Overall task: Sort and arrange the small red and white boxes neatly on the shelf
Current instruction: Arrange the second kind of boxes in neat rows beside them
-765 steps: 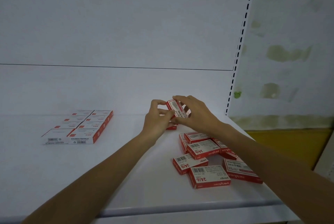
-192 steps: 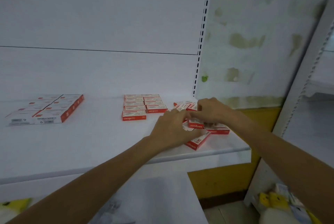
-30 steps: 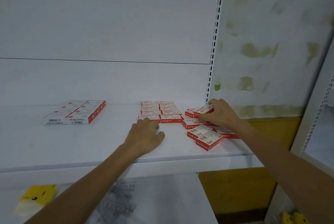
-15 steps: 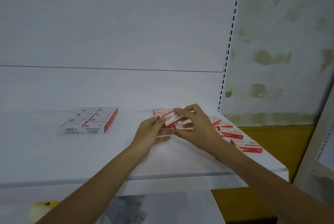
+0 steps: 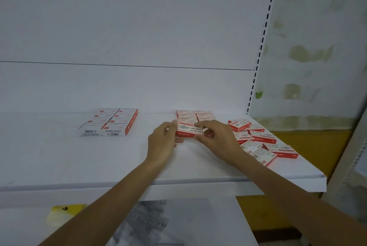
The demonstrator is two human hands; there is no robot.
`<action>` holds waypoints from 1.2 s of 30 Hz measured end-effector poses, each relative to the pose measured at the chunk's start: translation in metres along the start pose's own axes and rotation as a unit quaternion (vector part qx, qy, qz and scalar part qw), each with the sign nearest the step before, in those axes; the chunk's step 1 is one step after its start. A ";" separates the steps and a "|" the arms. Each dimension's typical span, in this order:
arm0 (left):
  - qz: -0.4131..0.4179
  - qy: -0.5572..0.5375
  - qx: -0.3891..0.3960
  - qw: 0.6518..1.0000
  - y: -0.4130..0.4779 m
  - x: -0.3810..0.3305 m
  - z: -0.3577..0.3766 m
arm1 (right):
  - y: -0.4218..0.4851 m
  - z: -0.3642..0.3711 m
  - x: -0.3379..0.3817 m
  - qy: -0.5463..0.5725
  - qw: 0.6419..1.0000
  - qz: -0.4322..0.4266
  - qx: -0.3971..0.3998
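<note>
Levelled, box runs left-right between left hand, right hand.

Box count on the white metal shelf

One small red and white cardboard box is held by two hands, the left hand and the right hand. Behind it, the two-column block of matching boxes shows six, with any others hidden by the hands. The loose pile of red and white boxes at the right shows seven. The block of flat white-topped, red-sided boxes at the left counts eight, in two columns of four. One yellow packet lies below the shelf.
</note>
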State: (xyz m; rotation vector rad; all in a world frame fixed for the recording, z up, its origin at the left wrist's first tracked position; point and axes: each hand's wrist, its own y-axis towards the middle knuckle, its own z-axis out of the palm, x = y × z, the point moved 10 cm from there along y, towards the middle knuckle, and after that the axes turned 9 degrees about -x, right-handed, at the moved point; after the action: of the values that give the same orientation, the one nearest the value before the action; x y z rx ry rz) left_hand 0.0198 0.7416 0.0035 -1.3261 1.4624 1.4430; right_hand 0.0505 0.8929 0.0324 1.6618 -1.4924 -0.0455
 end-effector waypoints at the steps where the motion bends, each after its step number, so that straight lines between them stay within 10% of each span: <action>1: 0.026 0.050 0.024 0.998 -0.003 -0.002 0.003 | -0.001 0.000 -0.004 -0.005 1.000 0.008 0.007; 6: 0.186 0.372 0.089 0.905 -0.018 -0.008 0.011 | -0.015 0.005 -0.023 -0.027 0.997 0.044 0.058; 11: 0.220 0.459 0.093 0.856 -0.026 -0.003 0.022 | -0.021 0.014 -0.024 -0.065 0.992 0.054 0.096; 36: 0.251 0.467 0.097 0.842 -0.030 -0.005 0.025 | -0.009 0.022 -0.012 -0.103 0.992 0.051 0.049</action>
State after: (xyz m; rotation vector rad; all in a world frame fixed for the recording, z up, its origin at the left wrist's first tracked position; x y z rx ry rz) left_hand 0.0451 0.7713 -0.0042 -1.6863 2.6722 0.8532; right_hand 0.0420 0.8895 0.0073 1.6965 -1.7587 -0.0909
